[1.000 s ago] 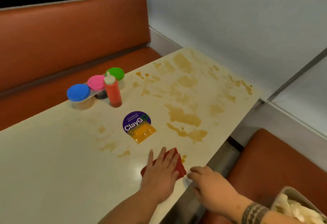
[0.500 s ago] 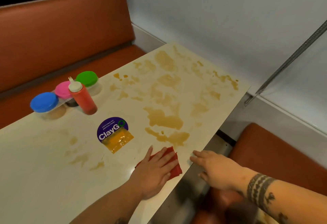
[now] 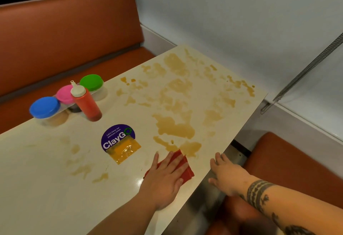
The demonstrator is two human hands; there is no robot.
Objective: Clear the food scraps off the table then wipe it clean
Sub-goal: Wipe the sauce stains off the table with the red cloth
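A: Where is the red cloth (image 3: 187,173)?

B: Flat on the table (image 3: 37,188), pinned under the left hand (image 3: 167,177), close to the near edge. That hand is spread wide, fingers straight, palm down on the cloth. One corner pokes out past the fingertips and a strip shows beside the thumb.

A: And the right hand (image 3: 225,174)?

B: Just beside the cloth, at the table's edge, fingers extended and loose, gripping nothing. Its fingertips reach the rim; I cannot tell whether they press on it.

A: The surface?

B: Pale, glossy, badly marked. A brown spill (image 3: 174,127) starts right at the cloth's far corner and spreads in blotches away from both hands to the table's far corner. Fainter smears lie to the left of the left hand.

A: Anything on it?

B: Just beyond the left hand's little finger is a round purple sticker (image 3: 116,135) reading ClayGo, with a yellow patch (image 3: 126,149) under clear film over its lower part. Farther ahead and left, a red squeeze bottle (image 3: 87,104) with a white cap stands upright. Behind it is a row of three: a blue-lidded jar (image 3: 44,107), a pink-lidded jar (image 3: 64,93) and a green-lidded jar (image 3: 91,82).

A: The room?

B: An orange padded bench (image 3: 65,30) runs along the table's far side, well beyond the left hand. Another orange seat (image 3: 297,164) sits below the right forearm. A pale wall (image 3: 213,21) rises ahead of the right hand, with a metal rail (image 3: 304,71) slanting across it.
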